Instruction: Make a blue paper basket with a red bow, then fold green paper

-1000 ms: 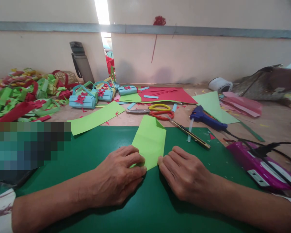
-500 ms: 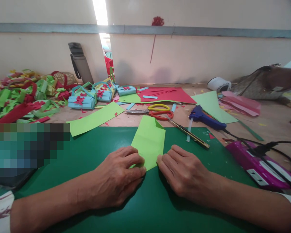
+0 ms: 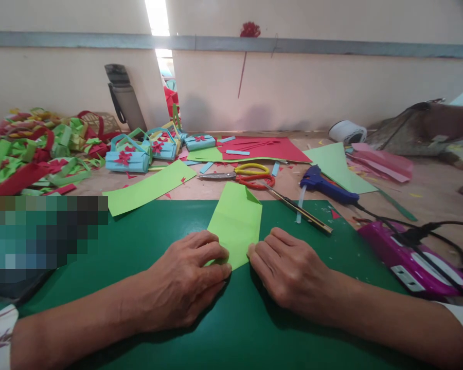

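A folded piece of light green paper (image 3: 237, 221) lies on the green cutting mat (image 3: 146, 339), its far right corner creased over. My left hand (image 3: 191, 277) is closed on the paper's near left edge, with thumb and fingers pinched together. At its near right edge, my right hand (image 3: 289, 270) has curled fingers, the tips pinching the corner. Beyond the paper lie scissors (image 3: 254, 176) with yellow and red handles and a craft knife (image 3: 299, 209). A flat strip of green paper (image 3: 150, 189) rests at the mat's far left edge.
A blue glue gun (image 3: 327, 186) and a magenta power strip (image 3: 416, 262) with cables sit on the right. Small blue paper bags (image 3: 127, 160), a bottle (image 3: 126, 100) and a pile of paper pieces (image 3: 34, 149) stand at the back left. Red sheets (image 3: 270, 148) lie behind the scissors.
The whole view has shifted very slightly. Both hands keep the same hold on the green paper, with no clear movement of their own.
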`<action>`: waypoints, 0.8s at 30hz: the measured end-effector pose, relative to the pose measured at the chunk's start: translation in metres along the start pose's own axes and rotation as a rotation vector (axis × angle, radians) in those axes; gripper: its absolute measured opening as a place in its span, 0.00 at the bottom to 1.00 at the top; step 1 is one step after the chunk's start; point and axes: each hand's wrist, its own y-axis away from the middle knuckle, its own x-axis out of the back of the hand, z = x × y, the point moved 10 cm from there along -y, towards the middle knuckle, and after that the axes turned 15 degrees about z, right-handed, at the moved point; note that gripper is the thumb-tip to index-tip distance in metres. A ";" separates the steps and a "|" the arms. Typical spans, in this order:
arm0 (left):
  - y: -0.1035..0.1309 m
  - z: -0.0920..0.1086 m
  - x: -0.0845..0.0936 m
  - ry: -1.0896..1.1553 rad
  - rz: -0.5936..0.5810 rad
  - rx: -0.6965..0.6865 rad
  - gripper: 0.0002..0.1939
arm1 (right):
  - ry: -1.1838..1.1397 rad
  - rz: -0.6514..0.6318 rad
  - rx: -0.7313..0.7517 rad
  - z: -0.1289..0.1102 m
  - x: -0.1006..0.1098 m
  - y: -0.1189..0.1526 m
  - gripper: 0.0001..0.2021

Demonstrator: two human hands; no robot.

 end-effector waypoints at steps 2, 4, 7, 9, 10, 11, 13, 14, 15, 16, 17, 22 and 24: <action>0.000 0.000 0.000 -0.009 -0.003 0.001 0.10 | 0.002 -0.001 -0.001 0.000 0.000 0.000 0.14; 0.000 0.000 0.000 -0.015 -0.003 0.002 0.10 | 0.002 -0.009 -0.005 0.001 0.000 -0.001 0.14; 0.000 0.000 0.000 -0.009 0.002 -0.003 0.09 | 0.008 -0.018 -0.007 0.001 -0.001 0.000 0.15; 0.000 0.000 0.000 -0.003 0.003 -0.001 0.09 | 0.012 -0.020 -0.004 0.001 -0.002 0.000 0.14; 0.001 -0.001 -0.001 0.001 0.003 0.001 0.09 | 0.015 -0.018 -0.005 0.001 -0.002 0.001 0.14; 0.001 -0.001 -0.001 0.005 0.003 0.003 0.09 | 0.015 -0.017 -0.006 0.001 -0.002 0.001 0.14; 0.001 -0.001 -0.002 0.014 0.001 0.004 0.09 | 0.011 -0.017 -0.014 0.002 -0.002 0.001 0.13; 0.000 -0.001 -0.002 0.016 -0.001 0.004 0.09 | 0.008 -0.017 -0.019 0.002 -0.002 0.001 0.13; 0.000 -0.001 -0.002 0.016 -0.002 0.003 0.09 | 0.004 -0.018 -0.023 0.002 -0.002 0.001 0.14; 0.000 -0.001 -0.002 0.015 0.000 0.002 0.09 | 0.001 -0.020 -0.026 0.003 -0.002 0.001 0.14; 0.000 -0.001 -0.002 0.012 0.005 0.001 0.09 | 0.001 -0.020 -0.029 0.003 -0.003 0.001 0.14; -0.002 0.001 0.000 0.015 0.013 -0.010 0.10 | 0.004 -0.013 -0.032 0.003 -0.002 0.000 0.14; -0.001 0.001 0.001 0.017 0.013 -0.013 0.09 | -0.003 -0.013 -0.039 0.003 -0.001 0.000 0.14</action>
